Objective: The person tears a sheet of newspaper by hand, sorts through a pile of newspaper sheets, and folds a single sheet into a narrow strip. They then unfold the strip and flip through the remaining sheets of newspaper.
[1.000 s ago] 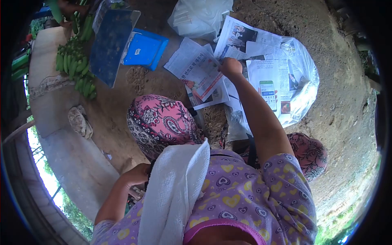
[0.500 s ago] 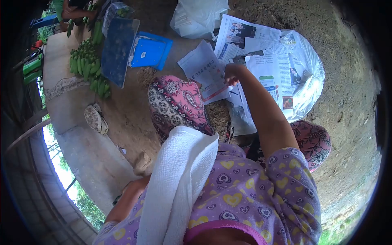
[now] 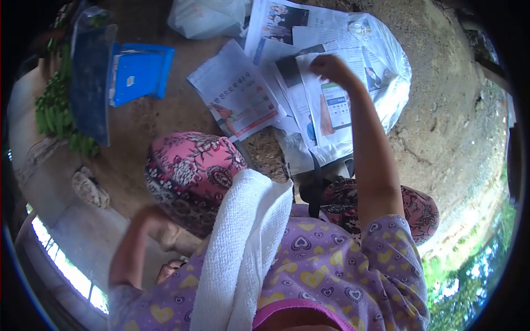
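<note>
In the head view, my right hand [image 3: 331, 69] is hanging over thin white printed newspaper sheets [image 3: 316, 102] lying partly on a clear crinkled plastic bag [image 3: 399, 77], my blurred left hand [image 3: 154, 216] is hovering near my pink floral-clothed knee [image 3: 193, 160], I cannot tell either grip, and such paper is probably favouring a light single-edge pinch.

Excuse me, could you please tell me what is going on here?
A person is handling newspapers laid out in front of their knees, some resting on a clear bag. The right hand is at the top of a sheet; its exact grip is unclear. The left hand, blurred, is down near the left knee, away from the newspapers. Farther left are a flat blue thing and green bananas.
</note>
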The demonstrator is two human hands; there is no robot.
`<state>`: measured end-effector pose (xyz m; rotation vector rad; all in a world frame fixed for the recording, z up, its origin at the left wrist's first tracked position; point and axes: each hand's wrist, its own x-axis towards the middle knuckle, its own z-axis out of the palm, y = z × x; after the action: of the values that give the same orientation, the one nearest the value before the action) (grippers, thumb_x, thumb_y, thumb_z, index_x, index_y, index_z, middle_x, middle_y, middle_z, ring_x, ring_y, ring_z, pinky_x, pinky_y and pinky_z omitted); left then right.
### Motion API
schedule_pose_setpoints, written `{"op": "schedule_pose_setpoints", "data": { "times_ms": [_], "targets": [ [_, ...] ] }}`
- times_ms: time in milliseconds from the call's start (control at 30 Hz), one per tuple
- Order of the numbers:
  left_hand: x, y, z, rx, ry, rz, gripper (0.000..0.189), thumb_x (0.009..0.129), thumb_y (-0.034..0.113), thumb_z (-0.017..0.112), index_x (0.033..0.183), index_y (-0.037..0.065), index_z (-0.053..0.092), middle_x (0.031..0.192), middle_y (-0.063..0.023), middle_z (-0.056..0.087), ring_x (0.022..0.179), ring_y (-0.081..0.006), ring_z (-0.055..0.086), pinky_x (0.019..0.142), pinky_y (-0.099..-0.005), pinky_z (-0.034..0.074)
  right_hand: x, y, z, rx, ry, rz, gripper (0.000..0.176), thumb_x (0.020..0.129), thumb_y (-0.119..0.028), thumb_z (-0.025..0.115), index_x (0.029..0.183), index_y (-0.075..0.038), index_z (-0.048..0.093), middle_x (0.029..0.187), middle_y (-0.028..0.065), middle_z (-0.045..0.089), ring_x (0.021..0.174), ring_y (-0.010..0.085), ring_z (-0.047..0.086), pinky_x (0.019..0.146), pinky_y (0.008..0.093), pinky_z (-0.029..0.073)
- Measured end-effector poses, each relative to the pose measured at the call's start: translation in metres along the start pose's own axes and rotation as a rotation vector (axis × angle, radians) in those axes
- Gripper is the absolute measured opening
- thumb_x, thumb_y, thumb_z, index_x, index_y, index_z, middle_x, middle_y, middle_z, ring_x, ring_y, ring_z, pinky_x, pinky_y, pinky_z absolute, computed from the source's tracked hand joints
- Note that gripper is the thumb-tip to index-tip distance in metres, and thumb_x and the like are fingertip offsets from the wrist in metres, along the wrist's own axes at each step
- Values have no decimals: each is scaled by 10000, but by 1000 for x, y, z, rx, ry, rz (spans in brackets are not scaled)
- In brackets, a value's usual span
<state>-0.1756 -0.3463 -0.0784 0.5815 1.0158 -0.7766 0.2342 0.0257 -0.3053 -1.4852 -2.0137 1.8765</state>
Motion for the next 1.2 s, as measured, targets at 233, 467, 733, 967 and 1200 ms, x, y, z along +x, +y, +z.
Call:
{"op": "schedule_pose_setpoints", "data": {
  "times_ms": [233,467,733,967,1200],
  "targets": [
    [100,92,-206,-55,973,853,260,897,267,607,1012,34,615,841,-81,633,772,-157,585,710,-318,479,-41,93,-85,-280,612,463,479,700,-319,769,1052,-20,641,1014,175,666,898,264,656,768,344,504],
    [129,205,-206,-143,885,1042,207,868,152,620,1001,-5,608,901,-65,646,829,-111,598,770,-255,481,-59,89,-49,-270,564,383,475,709,-262,771,1046,32,612,933,151,675,811,209,637,729,316,492],
    [150,202,-197,-362,660,1127,614,779,172,742,1284,17,429,1217,-131,533,1129,-214,516,945,-337,433,-81,-58,-62,221,241,139,417,854,-182,649,1199,12,519,1037,41,598,957,143,529,897,303,404],
    [139,219,-198,-507,668,1518,1005,732,289,789,1440,18,130,1455,-230,246,1343,-361,278,1078,-433,297,-41,-115,-34,707,63,-258,485,829,-198,685,1234,0,506,1136,76,600,1042,178,546,936,302,389],
    [114,199,-203,-657,919,1260,269,955,205,497,1115,12,595,943,-12,623,849,-69,544,768,-244,439,10,-117,10,-285,684,-95,394,827,-191,669,1157,-10,550,1046,126,646,862,189,643,757,313,506]
  ]
}}
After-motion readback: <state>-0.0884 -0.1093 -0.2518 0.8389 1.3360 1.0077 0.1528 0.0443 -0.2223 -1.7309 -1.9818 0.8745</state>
